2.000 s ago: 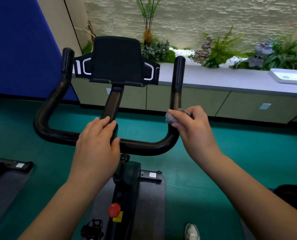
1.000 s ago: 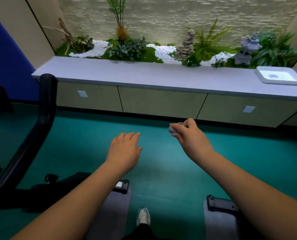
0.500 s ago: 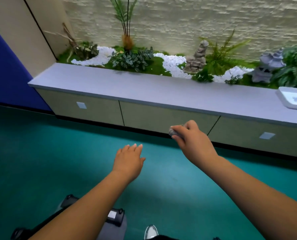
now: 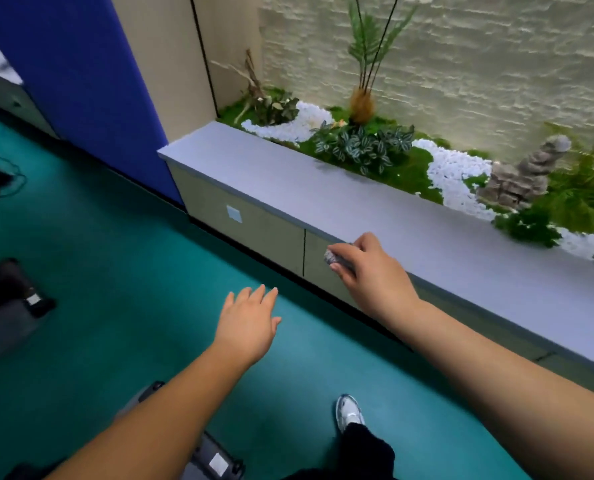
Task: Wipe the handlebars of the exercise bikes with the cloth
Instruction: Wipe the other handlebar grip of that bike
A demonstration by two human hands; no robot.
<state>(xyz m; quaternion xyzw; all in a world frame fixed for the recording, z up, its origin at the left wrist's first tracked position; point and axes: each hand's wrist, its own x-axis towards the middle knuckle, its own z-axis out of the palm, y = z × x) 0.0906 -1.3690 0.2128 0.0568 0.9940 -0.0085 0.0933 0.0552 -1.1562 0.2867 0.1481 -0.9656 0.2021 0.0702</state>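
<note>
My right hand (image 4: 370, 271) grips a small grey cloth (image 4: 333, 257), bunched up so that only its end shows past my fingers, in front of the low cabinet. My left hand (image 4: 248, 323) hangs over the green floor with straight fingers and holds nothing. No handlebars are in view. Only the dark base of one exercise bike (image 4: 8, 299) shows at the left edge, and the foot of another bike base (image 4: 215, 460) at the bottom.
A long low cabinet with a grey top (image 4: 357, 202) runs diagonally along the right, with plants and white pebbles (image 4: 357, 143) behind it. A blue wall panel (image 4: 80, 81) stands at the upper left. My shoe (image 4: 349, 412) is on the green floor (image 4: 115, 271).
The view has swung away from the bike whose handlebar my right hand was wiping, then leftward along the cabinet. My left hand has let go of the bar. The cloth stays in my right hand.
</note>
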